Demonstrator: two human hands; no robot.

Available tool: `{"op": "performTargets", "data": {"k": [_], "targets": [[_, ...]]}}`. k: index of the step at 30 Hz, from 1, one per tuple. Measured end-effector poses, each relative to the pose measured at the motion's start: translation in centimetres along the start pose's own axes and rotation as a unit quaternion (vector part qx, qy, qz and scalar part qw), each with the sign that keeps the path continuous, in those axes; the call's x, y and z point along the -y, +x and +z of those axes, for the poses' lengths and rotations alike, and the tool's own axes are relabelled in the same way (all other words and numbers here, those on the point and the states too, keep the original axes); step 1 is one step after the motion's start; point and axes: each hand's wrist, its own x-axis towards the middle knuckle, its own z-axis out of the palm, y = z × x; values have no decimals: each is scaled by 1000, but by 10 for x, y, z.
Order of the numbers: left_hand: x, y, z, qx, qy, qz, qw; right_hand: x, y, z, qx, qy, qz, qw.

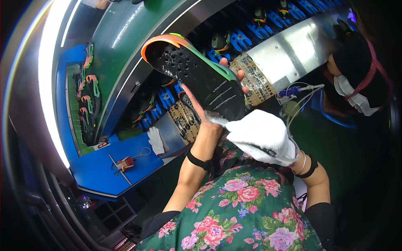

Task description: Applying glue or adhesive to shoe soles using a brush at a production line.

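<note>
While upturned, sole [197,79] across left fingers [234,71].

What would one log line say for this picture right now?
left hand: holds shoe sole up | right hand: white glove, brush on sole | spare glove: on blue table

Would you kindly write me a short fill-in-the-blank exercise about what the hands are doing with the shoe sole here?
1. The left hand holds up a shoe sole whose studded face is ____ in colour.
2. The right hand wears a ____ glove.
3. The sole's rim runs from orange at one end to ____ along the side.
4. A spare white glove lies on the ____ worktop.

Missing words: black; white; green; blue
</note>
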Motion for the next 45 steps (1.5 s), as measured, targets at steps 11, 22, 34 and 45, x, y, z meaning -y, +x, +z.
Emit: {"op": "performTargets", "data": {"k": [11,22,34,45], "targets": [[-22,-6,-31,16,11,-130,991,0,-9,-4,41,1,15,999],[-35,-6,-16,57,59,-190,978,2,-7,-6,81,87,54,991],[-53,-17,-4,-21,222,-269,937,11,-12,-1,180,51,-19,982],[-66,-12,-16,-14,244,-225,943,15,0,10,132,123,47,982]]}}
